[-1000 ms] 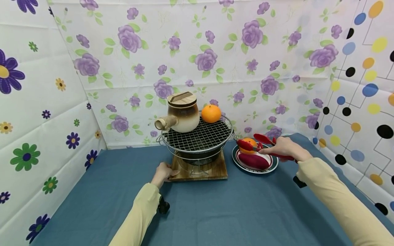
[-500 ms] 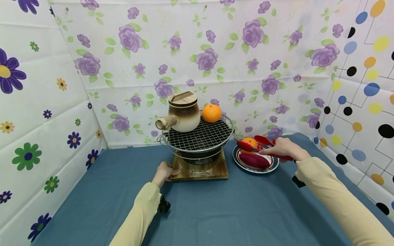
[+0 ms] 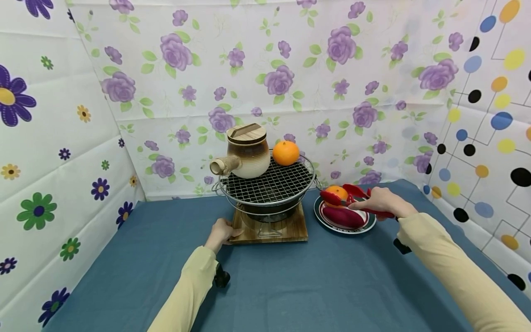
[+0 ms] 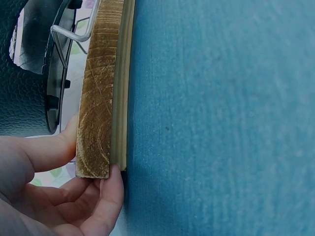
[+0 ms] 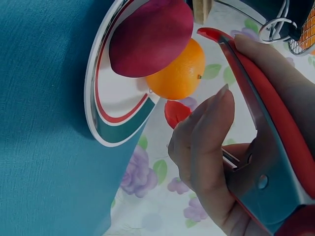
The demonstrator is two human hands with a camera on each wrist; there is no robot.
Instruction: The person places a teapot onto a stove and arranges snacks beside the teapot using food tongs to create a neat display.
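Note:
My right hand (image 3: 382,203) holds red-handled tongs (image 5: 266,132) over a plate (image 3: 332,227) on the right. The tongs' red tips are spread on either side of an orange (image 5: 178,73) lying on that plate. In front of the orange lies a purple sweet potato (image 3: 342,217). With thumb on top and fingers at its edge and underside, my left hand (image 3: 220,234) grips the left front corner of a wooden board (image 4: 101,98). On the board stands a black stove (image 3: 271,214) topped by a round wire grill (image 3: 275,184).
A brown-and-cream side-handled teapot (image 3: 248,159) with a wooden lid sits on the grill's left. Another orange (image 3: 286,153) rests toward the grill's back right. Blue cloth (image 3: 290,286) covers the table. Flowered and dotted sheets hang behind and at both sides.
The tongs have sunk very slightly around the orange on the plate. My left hand keeps its hold on the board's corner, and the grill, teapot and plate stay put.

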